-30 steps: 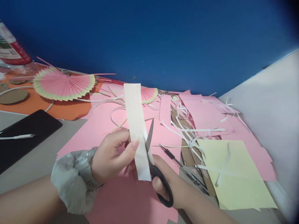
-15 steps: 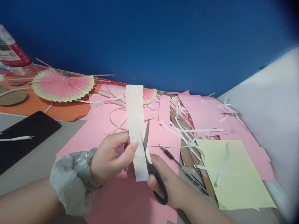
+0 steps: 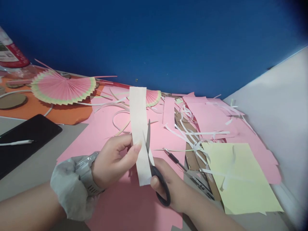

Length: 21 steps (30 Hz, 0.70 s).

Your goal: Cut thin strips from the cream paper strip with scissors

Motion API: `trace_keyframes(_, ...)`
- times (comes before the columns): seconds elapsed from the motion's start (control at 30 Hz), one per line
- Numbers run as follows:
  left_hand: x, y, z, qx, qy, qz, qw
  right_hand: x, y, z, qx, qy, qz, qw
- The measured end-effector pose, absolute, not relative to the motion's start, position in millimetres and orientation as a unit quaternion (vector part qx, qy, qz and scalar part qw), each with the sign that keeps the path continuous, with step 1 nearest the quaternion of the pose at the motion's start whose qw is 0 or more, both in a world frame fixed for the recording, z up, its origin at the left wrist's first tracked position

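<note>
My left hand (image 3: 115,163) pinches a long cream paper strip (image 3: 139,118) upright over the table, thumb and fingers on its lower half. A grey watch and a grey scrunchie sit on that wrist. My right hand (image 3: 173,186) grips black-handled scissors (image 3: 154,166), whose blades run up along the strip's right edge with the tip near the strip's middle. A large pink paper sheet (image 3: 125,208) lies under both hands.
A pale yellow sheet (image 3: 240,179) lies at the right with white paper slivers (image 3: 192,134) and a pen (image 3: 187,171) beside it. Two pink pleated fans (image 3: 62,89) sit at the back, on and beside orange paper. A black phone (image 3: 24,138) lies at the left. A blue wall stands behind.
The scissors have moved up along the strip's right edge and the blades have come closer together. Both hands have shifted slightly left.
</note>
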<state>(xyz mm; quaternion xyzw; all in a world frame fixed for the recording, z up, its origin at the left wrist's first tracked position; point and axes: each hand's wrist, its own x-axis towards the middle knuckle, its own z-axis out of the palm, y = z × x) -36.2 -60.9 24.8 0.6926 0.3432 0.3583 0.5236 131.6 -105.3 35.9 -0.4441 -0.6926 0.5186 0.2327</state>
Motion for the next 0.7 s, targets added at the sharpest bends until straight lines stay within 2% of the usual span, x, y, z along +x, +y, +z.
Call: trace_keyframes(0.7, -35.4, -62.3, 20.8, 0.675, 0.357, 0.371, 0.528, 131.0, -104.2, 30.1, -0.404, -0.628, 0.610, 0.267)
